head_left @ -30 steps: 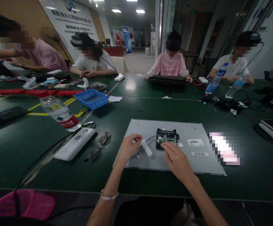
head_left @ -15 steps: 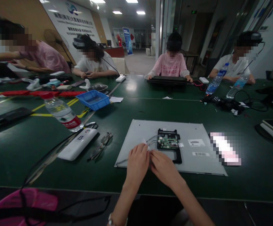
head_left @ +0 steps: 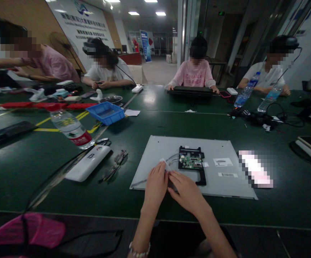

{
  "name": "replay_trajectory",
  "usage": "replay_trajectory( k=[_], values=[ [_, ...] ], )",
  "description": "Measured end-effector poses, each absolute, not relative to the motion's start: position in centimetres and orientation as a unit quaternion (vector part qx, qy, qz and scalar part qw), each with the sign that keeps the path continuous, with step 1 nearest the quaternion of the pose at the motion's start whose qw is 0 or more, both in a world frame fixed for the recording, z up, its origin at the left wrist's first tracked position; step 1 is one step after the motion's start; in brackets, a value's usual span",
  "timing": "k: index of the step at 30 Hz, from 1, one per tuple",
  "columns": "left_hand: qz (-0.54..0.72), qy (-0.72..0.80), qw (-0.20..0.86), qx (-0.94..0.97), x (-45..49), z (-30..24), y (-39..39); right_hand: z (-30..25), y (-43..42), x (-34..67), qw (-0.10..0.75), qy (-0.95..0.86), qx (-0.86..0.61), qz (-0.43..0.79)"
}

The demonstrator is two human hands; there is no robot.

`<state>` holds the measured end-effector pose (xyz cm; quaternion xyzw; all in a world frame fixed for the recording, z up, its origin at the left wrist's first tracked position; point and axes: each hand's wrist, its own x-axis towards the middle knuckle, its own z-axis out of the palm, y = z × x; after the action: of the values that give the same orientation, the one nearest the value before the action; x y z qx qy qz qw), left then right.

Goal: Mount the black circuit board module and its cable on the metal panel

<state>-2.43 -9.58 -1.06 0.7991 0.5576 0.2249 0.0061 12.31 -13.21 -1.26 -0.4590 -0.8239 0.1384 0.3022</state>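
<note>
A grey metal panel (head_left: 219,148) lies flat on the green table in front of me. A small green circuit board (head_left: 190,160) in a black frame sits on its middle, with pale wires running left from it. My left hand (head_left: 155,184) and my right hand (head_left: 185,192) rest side by side on the panel's near left part, fingers bent and pinched together over a small white strip (head_left: 165,164) at the wire ends. What else lies under the fingers is hidden.
A white power bank (head_left: 87,163), glasses (head_left: 115,165) and a water bottle (head_left: 71,128) lie to the left, with a blue tray (head_left: 106,112) beyond. Several other people sit round the table. Cables (head_left: 265,120) and bottles are at the far right. A pink bag (head_left: 23,231) is at the near left.
Both hands drew back from the circuit board toward me and came together at the panel's near left part. My right hand left the board.
</note>
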Motion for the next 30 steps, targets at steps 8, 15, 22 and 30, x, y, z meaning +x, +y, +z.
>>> replay_trajectory(
  k=[8, 15, 22, 30],
  values=[
    [0.203, 0.579, 0.027, 0.789, -2.3, -1.1, -9.0, -1.1, -13.3, 12.5, 0.305, -0.818, -0.457, 0.171],
    [0.182, 0.591, 0.032, 0.785, -2.0, -0.5, -8.9, -0.9, -13.4, 12.7, 0.302, -0.821, -0.453, 0.17],
    [0.148, 0.607, -0.019, 0.78, -1.1, -0.3, -8.9, -0.8, -13.9, 12.6, 0.281, -0.834, -0.45, 0.15],
    [0.157, 0.618, -0.008, 0.771, -1.0, -0.4, -8.9, 0.0, -14.6, 12.2, 0.252, -0.833, -0.467, 0.157]
  ],
)
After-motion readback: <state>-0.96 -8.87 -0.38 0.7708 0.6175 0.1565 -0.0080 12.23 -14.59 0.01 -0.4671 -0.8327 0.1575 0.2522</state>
